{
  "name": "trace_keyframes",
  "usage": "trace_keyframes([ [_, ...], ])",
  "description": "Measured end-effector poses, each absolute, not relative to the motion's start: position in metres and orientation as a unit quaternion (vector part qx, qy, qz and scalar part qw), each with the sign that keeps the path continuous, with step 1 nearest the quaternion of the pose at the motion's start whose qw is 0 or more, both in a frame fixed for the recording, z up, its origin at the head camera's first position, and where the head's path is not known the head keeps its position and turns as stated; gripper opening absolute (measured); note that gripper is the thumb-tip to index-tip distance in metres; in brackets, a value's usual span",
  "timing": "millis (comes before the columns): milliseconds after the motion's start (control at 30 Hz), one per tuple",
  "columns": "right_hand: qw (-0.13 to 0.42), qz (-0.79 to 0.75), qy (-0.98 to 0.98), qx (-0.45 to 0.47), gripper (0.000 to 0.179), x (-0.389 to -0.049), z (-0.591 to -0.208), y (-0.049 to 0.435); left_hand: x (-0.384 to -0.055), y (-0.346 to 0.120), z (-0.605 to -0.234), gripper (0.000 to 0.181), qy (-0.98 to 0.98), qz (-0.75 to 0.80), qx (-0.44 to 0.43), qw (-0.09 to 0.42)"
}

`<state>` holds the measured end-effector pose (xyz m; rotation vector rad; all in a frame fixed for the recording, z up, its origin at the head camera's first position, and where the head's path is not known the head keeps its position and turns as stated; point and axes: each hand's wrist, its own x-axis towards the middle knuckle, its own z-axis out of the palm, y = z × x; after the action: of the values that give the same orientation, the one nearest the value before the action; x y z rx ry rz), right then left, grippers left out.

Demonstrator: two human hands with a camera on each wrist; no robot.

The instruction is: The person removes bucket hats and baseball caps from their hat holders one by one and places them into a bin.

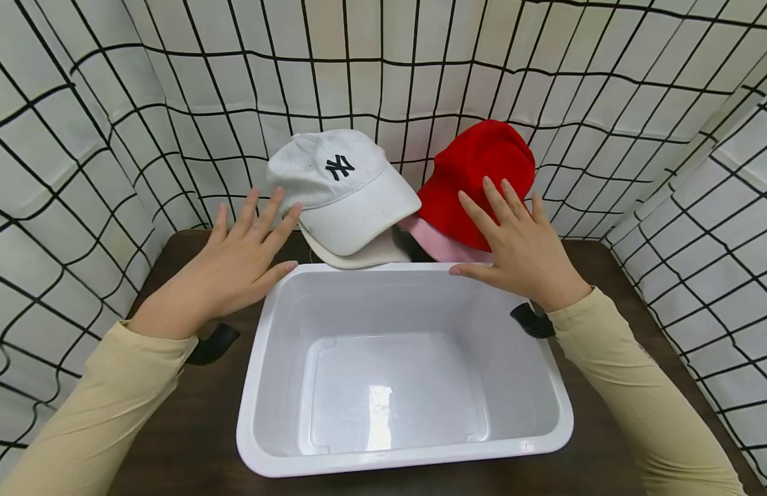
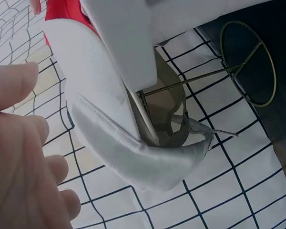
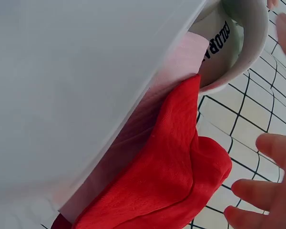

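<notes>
My left hand is spread with straight fingers, palm down, near the left side of a white baseball cap with a dark NY emblem. Whether its fingertips touch the cap, I cannot tell. My right hand, also spread, hovers before a red cap and holds nothing. Beneath the white cap a cream brim pokes out; a pink brim shows below the red one. In the right wrist view, a pale cap bears dark lettering inside.
A white plastic basin stands on the dark brown table, in front of the caps. Black-and-white grid cloth surrounds the table at the back and sides. The left wrist view shows a thin brass-coloured wire stand with a ring end beside the caps.
</notes>
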<state>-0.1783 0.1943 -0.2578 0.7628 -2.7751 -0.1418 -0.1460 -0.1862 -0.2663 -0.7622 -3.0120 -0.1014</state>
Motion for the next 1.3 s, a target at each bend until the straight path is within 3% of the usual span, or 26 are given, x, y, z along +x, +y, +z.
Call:
trace_keyframes([
  [300, 0.287, 0.027, -0.915, 0.281, 0.067, -0.180, -0.258, 0.194, -0.121, -0.197, -0.278, 0.071, -0.967, -0.052, -0.242, 0.055],
  [400, 0.311, 0.043, -0.908, 0.278, 0.059, -0.181, -0.257, 0.196, -0.110, -0.198, -0.285, 0.069, -0.967, -0.054, -0.245, 0.051],
  [733, 0.288, 0.058, -0.920, 0.260, 0.053, -0.184, -0.255, 0.201, -0.082, -0.200, -0.305, 0.067, -0.968, -0.050, -0.245, 0.037],
  [1300, 0.249, 0.071, -0.933, 0.250, 0.050, -0.194, -0.251, 0.203, -0.077, -0.195, -0.317, 0.057, -0.962, -0.090, -0.253, 0.054],
])
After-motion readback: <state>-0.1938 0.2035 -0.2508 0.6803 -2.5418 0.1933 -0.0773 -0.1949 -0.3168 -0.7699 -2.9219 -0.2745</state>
